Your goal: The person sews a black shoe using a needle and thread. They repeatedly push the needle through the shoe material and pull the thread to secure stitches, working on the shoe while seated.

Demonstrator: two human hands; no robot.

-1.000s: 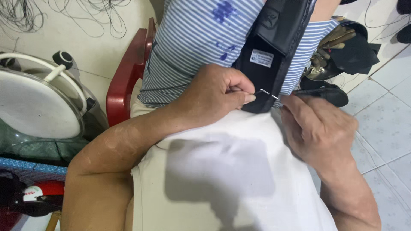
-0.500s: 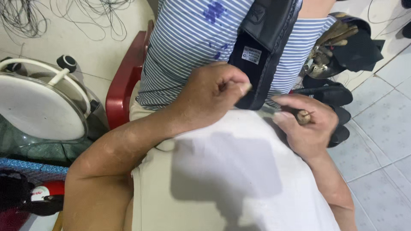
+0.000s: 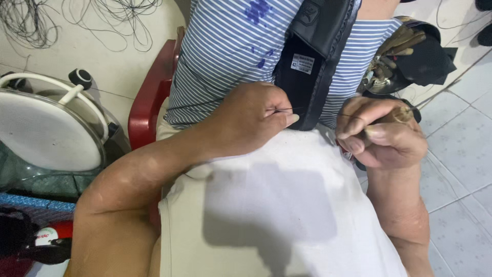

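Now right hand (image 3: 382,136) shifted toward 3 o'clock versus half second ago, fist closed on wooden tool handle (image 3: 402,115). Left hand (image 3: 251,120) pinches dark thread (image 3: 279,110) beside black shoe (image 3: 312,66), 12 o'clock.

The left hand (image 3: 251,120) pinches a thin dark thread (image 3: 284,109) against a black shoe (image 3: 312,61) propped on a striped shirt (image 3: 230,56), while the right hand (image 3: 382,136) grips a wooden-handled awl (image 3: 397,115) just beside it.
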